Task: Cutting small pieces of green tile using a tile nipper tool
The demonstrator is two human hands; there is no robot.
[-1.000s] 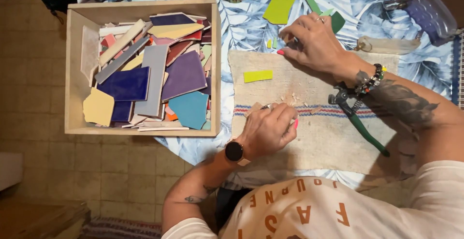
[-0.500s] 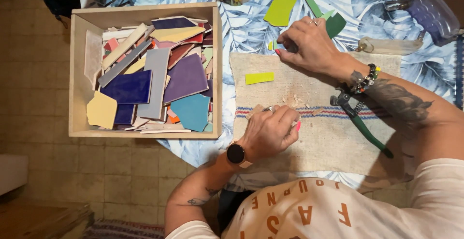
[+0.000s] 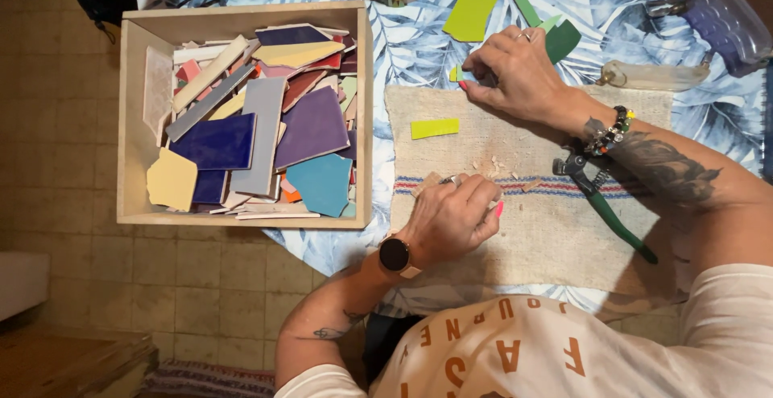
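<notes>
Leaning over the table (image 3: 419, 43), a person works with both hands on a rough, woven cloth (image 3: 564, 229) that has red and blue stripes. The cloth probably lies there to catch the crumbs, because small pale chips (image 3: 493, 166) sit just past the left hand (image 3: 455, 221). That hand is curled up, its grip pinched together on what looks like a small pale tile bit (image 3: 431, 182) poking out at the fingertips; I cannot tell its shape, as the fingers hide most of it.

The right hand (image 3: 515, 76) reaches to the far edge of the cloth. Its grip is closed on a tiny yellow-green piece (image 3: 457, 74), thumb and fingers pressed low to keep it flat.

Between the two hands, a bit toward the box, lies a flat yellow-green strip (image 3: 435, 128) with straight, sharp edges. Beyond the right hand's grip sit more smooth cut pieces: a big yellow-green one (image 3: 471, 10) and dark green ones (image 3: 560, 39). Under the right wrist, green-handled nippers (image 3: 604, 201) lie on the cloth, close enough to grab.

Beside the left hand's grip stands a wooden box (image 3: 125, 124), piled with shiny broken tiles (image 3: 266, 132) in blue, purple, yellow, grey and teal. They look hard and glossy, with jagged edges.
</notes>
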